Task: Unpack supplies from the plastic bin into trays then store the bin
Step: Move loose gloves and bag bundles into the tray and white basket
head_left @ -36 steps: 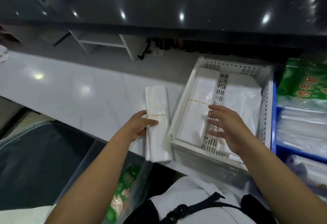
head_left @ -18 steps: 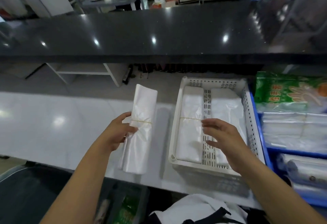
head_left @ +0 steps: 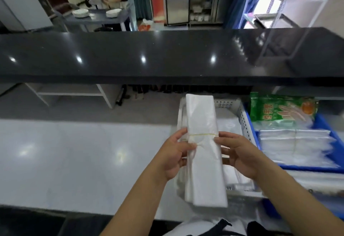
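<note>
A long white bundle of plastic bags (head_left: 202, 153), bound by a thin yellow rubber band, hangs lifted over the white perforated tray (head_left: 245, 124). My left hand (head_left: 175, 153) grips the bundle's left edge at the band. On the opposite edge, my right hand (head_left: 240, 153) holds it with fingers curled around. More white bag stacks lie in the tray, mostly hidden behind the bundle. The plastic bin is out of view.
A blue tray (head_left: 323, 124) to the right holds clear bag stacks and a green glove packet (head_left: 279, 111). A raised black counter (head_left: 167, 56) runs across the back. The white worktop (head_left: 74, 157) extends left. A person stands at a far table with plates.
My left hand carried the bundle from the worktop rightward and up over the white tray. My right hand left the tray and took hold of the bundle's right side. The camera tilted up.
</note>
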Demonstrator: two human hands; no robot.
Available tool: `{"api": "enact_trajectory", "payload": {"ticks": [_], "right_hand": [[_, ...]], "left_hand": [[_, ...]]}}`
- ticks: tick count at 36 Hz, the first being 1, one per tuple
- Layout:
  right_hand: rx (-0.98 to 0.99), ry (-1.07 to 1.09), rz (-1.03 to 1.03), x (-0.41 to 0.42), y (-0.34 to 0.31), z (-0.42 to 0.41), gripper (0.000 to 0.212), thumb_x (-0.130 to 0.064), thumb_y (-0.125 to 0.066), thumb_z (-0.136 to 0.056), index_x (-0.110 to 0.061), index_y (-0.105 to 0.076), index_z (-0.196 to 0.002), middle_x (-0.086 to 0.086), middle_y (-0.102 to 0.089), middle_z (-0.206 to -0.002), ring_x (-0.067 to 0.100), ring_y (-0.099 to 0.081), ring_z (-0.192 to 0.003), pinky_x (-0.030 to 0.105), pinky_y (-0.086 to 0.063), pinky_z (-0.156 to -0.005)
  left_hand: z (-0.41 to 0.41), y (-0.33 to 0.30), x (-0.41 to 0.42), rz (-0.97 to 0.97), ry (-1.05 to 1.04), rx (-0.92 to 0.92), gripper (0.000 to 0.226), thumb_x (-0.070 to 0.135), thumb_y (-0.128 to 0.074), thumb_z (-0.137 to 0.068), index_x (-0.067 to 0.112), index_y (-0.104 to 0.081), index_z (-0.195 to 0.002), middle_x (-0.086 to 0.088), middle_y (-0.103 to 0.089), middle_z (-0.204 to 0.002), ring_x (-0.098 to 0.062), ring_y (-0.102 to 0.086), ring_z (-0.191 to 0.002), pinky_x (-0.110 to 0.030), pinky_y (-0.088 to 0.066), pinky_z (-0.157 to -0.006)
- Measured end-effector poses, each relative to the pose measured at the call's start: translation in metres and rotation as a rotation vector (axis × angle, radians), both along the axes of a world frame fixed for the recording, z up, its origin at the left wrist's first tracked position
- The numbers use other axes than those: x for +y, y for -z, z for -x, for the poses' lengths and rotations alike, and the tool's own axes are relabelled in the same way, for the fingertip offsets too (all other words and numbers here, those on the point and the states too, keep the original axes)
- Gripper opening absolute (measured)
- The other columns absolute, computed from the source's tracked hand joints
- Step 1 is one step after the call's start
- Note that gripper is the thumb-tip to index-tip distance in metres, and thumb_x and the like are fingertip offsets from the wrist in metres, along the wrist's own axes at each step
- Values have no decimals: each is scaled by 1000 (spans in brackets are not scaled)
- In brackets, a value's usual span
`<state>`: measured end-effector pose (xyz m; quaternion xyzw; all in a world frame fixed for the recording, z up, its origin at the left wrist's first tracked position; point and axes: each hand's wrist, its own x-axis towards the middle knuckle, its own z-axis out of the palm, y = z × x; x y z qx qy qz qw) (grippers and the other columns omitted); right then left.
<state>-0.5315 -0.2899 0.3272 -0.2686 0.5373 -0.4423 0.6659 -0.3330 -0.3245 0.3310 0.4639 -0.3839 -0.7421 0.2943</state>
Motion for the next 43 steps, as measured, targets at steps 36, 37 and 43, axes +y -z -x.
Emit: {"api": "enact_trajectory", "payload": {"ticks": [36,37,43], "right_hand": [[753,64,-37,-73,71,-31,63,-17,-81,-76,-12,-55,-133,10,-65,-111,30,-66,-95,43,-56,-86],[754,58,-33,-71,70,-31,65,-18,-81,-76,-13,-54,-135,9,-65,-113,30,-66,-95,45,-56,-87],[996,-111,74,-48,60,-37,67,-31,-77,-78,-22,-47,-138,5,-50,-139,26,-56,-114,40,-50,-92]], "left_hand": [[-40,52,13,40,-96,-287,54,-12,-52,-86,26,-64,-123,4,-68,-120,-21,-71,-98,-38,-62,-71],[-41,53,14,38,-99,-286,54,-11,-53,-86,27,-64,-122,5,-68,-119,-19,-71,-99,-37,-62,-71],[-48,55,18,44,-62,-276,45,5,-61,-91,35,-65,-123,9,-71,-116,-7,-71,-96,-29,-60,-70]]}}
